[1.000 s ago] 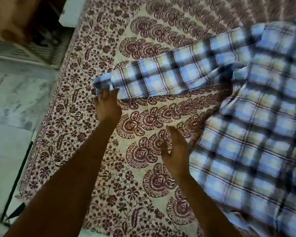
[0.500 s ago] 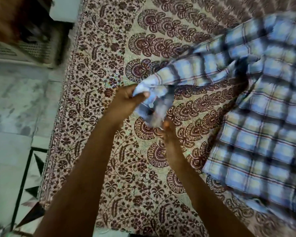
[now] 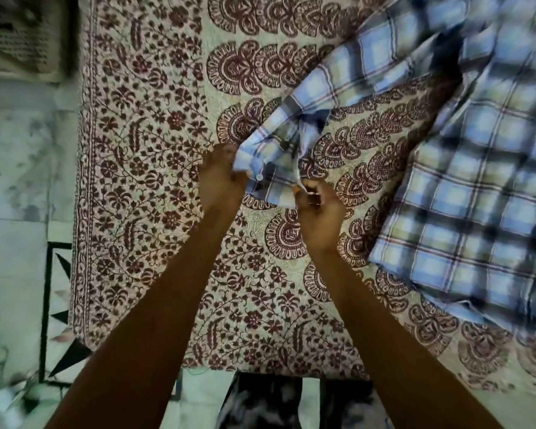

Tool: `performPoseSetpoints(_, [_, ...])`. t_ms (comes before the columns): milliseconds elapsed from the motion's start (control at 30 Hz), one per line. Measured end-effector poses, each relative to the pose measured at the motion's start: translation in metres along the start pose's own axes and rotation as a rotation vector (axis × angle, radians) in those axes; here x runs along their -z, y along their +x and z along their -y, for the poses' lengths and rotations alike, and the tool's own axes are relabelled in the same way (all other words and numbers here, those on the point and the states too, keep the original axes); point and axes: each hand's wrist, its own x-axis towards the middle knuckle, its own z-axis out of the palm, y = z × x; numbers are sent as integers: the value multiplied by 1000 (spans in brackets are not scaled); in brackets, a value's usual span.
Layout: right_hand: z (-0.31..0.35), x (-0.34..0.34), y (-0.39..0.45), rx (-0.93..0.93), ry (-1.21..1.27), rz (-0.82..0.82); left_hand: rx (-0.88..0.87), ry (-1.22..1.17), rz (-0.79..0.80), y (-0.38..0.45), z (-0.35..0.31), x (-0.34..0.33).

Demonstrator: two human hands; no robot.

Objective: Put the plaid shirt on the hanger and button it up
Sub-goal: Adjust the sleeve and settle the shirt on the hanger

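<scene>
We are looking down at a plaid shirt (image 3: 464,187) of soft woven cloth, checked in pale blue, cream and dark lines, with thin red stripes running through it. Its body is lying spread and rumpled over the right side of a bedspread (image 3: 155,168), while one long sleeve (image 3: 338,88) is reaching left and down toward us, bunching into folds at the cuff (image 3: 270,168). A small white button (image 3: 259,177) is showing on that cuff.

Our left hand (image 3: 220,178) is curling its fingers around the cuff's left edge, gripping the fabric. Our right hand (image 3: 317,212) is pinching the cuff's lower right corner between thumb and fingertips, with the other fingers folded in. Between the two hands the cuff is being held just above the bedspread, and both bare forearms are stretching up from the bottom of the view.

The bedspread is a thin printed cotton, cream with dense maroon flowers, leaves and rows of fan-shaped paisley motifs, and a narrow patterned border along its left edge. To its left a pale marbled floor (image 3: 19,187) is showing, with a black-lined inlay of dark triangles (image 3: 59,292). In the top left corner something dark and slatted is sitting, too blurred for us to identify. Much of the shirt's far side is blurring as well.
</scene>
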Motion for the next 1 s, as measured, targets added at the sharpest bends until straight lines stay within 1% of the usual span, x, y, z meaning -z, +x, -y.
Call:
performPoseSetpoints(33, [0,-1,-1,66,-57,49,-55,30,-26,-6,2,-2])
performPoseSetpoints(67, [-1,-2,-2,122,-102,89,-100,46,-18,-9,4,-5])
performPoseSetpoints(100, [-2,-4,-3,158,-130,124,-131,60,20,-14,5,-8])
performPoseSetpoints(167, [-1,-8,-3,157,-140,143,-152,82,93,-20,6,-16])
performPoseSetpoints(233, [2,-12,-2,73,-90,132,-128,66,78,-20,5,-21])
performPoseSetpoints(300, [8,-15,1,-55,35,141,-95,42,35,-18,1,-23])
performPoseSetpoints(400, [12,-17,5,-187,207,160,-46,107,14,-15,-5,-26])
performPoseSetpoints(533, [17,-16,7,-311,309,161,-43,180,87,-8,-7,-25])
performPoseSetpoints(600, [19,-16,7,-302,296,175,-59,146,110,-4,-7,-19])
performPoseSetpoints(700, [19,-17,5,-255,311,203,-121,29,67,-9,-14,-13])
performPoseSetpoints(833, [18,-17,4,-277,380,192,-220,-101,44,-24,-20,-13])
performPoseSetpoints(933, [20,-12,4,-308,399,192,-242,-155,29,-30,-16,-15])
performPoseSetpoints(1000, [21,-10,4,-281,390,191,-242,-180,22,-32,-15,-15])
